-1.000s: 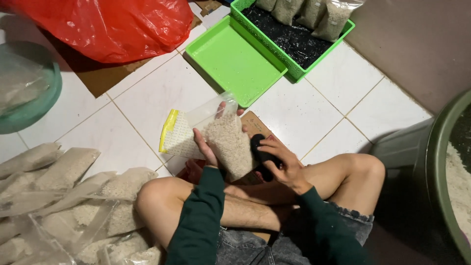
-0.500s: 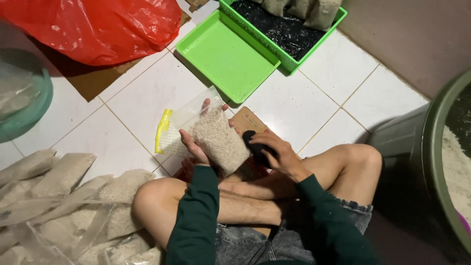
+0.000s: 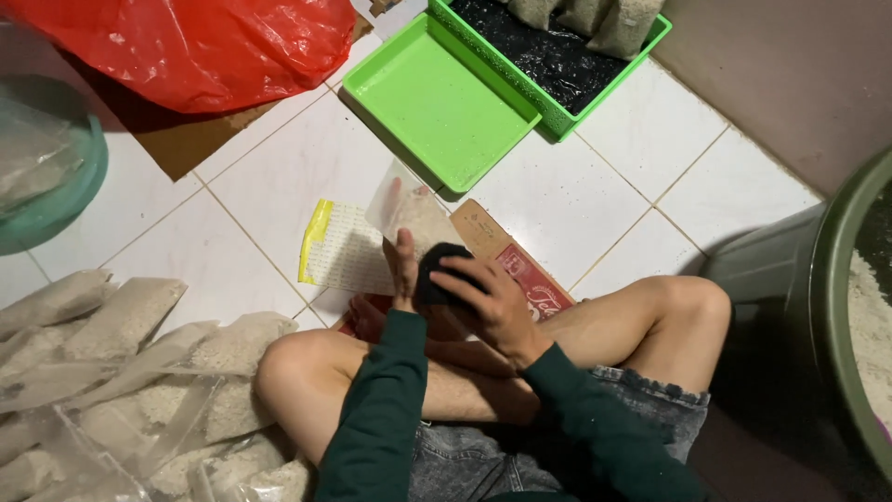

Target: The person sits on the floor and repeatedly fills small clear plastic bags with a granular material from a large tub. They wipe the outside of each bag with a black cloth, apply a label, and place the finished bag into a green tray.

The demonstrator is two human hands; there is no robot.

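Note:
I sit cross-legged on a white tiled floor. My left hand [image 3: 402, 268] holds a clear plastic bag of pale grain [image 3: 410, 211] upright by its lower part. My right hand [image 3: 490, 299] grips a black device [image 3: 439, 275] pressed against the bag near my left hand. Under my hands lies a flat brown and red cardboard piece [image 3: 509, 257]. Just left of the bag a sheet with a yellow edge [image 3: 339, 249] lies on the tiles.
An empty green tray [image 3: 437, 107] sits ahead, and behind it a green crate [image 3: 557, 65] with dark contents and filled bags. A red plastic bag [image 3: 195, 42] lies far left, a teal basin [image 3: 46, 177] left, several filled grain bags [image 3: 111, 372] near my left knee, and a big green tub [image 3: 850, 307] right.
The bag has been turned more upright and lifted slightly. My right hand with the black device has moved left, up against the bag.

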